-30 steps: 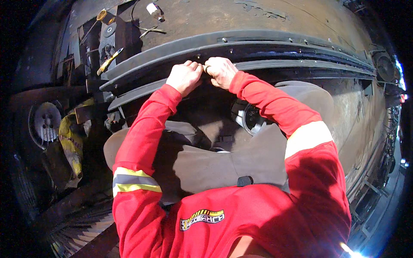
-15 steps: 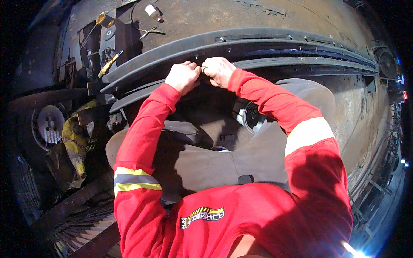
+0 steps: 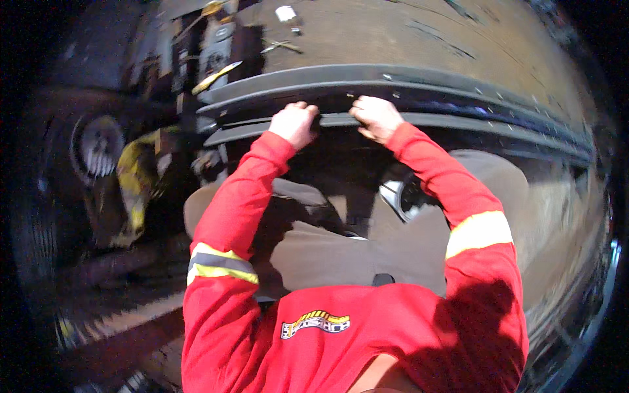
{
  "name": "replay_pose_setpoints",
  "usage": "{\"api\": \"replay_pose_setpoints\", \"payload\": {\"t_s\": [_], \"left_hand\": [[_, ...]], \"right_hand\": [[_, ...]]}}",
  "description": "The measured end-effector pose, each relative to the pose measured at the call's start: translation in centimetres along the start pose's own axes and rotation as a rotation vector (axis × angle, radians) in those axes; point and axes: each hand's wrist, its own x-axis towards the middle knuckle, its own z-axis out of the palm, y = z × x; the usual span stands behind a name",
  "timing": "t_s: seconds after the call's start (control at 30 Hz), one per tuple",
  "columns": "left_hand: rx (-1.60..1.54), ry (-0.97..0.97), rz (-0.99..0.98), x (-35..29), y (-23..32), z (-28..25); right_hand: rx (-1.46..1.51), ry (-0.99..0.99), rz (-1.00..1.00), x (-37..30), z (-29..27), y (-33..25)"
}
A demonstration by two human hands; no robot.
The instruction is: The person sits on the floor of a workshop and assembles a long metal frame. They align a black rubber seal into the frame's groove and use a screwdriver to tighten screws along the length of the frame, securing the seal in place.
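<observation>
Site is a workshop: long metal bars (image 3: 314, 75) across upper centre, paintbrush (image 3: 213, 80) upper left, stained brown surface (image 3: 367, 39) at top.

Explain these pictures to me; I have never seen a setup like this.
There is no robot here: a person works bare-handed. The pictures come from a wide fisheye camera worn on the head, looking down, so straight edges bend. The left hand and right hand are apart, both curled, at long dark metal rails. Whether either holds anything small cannot be made out. By the rails' left end lies a yellow tool; beyond them, on the brownish surface, a small white container.
</observation>
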Motion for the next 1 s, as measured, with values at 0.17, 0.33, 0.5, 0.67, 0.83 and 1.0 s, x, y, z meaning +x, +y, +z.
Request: {"api": "replay_pose_setpoints", "payload": {"t_s": [0.17,0.33,0.5,0.67,0.83,1.0], "left_hand": [[0.085,-0.045,-0.010,-2.4,0.5,-2.1],[-0.097,-0.141,-0.050,-2.2,-0.8,-3.5],[-0.236,-0.266,-0.233,-1.1,-2.2,-4.7],[-0.096,-0.194,-0.350,-2.2,-0.2,-4.2],[0.008,-0.116,-0.406,-3.0,0.7,-2.3],[0.053,0.132,-0.326,-3.2,1.1,1.7]], "right_hand": [[0.025,-0.062,0.128,-0.4,-0.5,-0.5],[0.230,-0.184,0.298,2.0,-4.0,-3.4],[0.651,-0.071,0.470,4.1,-5.8,-4.5],[0.921,0.002,0.517,7.5,-4.6,-5.6],[0.994,0.038,0.437,14.8,-2.1,-7.4],[0.962,-0.163,0.363,22.3,3.5,-9.3]]}}
